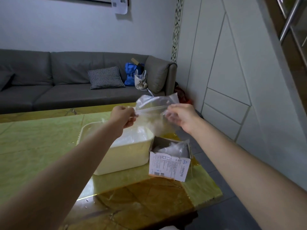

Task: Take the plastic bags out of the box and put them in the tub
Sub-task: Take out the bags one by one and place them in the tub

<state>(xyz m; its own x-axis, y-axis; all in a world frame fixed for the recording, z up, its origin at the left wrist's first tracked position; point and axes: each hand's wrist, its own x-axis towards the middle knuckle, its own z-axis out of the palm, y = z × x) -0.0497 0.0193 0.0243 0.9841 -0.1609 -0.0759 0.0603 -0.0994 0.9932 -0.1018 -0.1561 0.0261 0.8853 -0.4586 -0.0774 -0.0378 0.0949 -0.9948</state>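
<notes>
Hands are up in front of the person, above the desk (pixel 41 143), and between them hangs one clear plastic bag (pixel 156 103). The left hand (pixel 123 117) pinches the left edge of the bag with curled fingers. The right hand (pixel 181 116) grips the right edge, and some of the thin plastic lies over its fingers. The bag is stretched a little between the two hands and it is in the air, above the far right corner of the tub (pixel 132 156) and behind the box (pixel 169 165). It touches neither of them.

The tub is pale and stands on the desk, just beside the box on its left. Inside the tub I see clear plastic already lying, so I judge that some bags are moved there, but how many I cannot tell, because the plastic is transparent and the left forearm hides a part of the tub. The box is open at the top and more crumpled bags (pixel 171 148) are visible inside it, so the work is not finished. I think the task is somewhere in the middle: one bag is in the hands and not yet put down, and the rest in the box must follow.

Behind the desk stands a grey sofa (pixel 49 77) with a checked cushion (pixel 106 78) and a blue bag (pixel 131 73) on it.
</notes>
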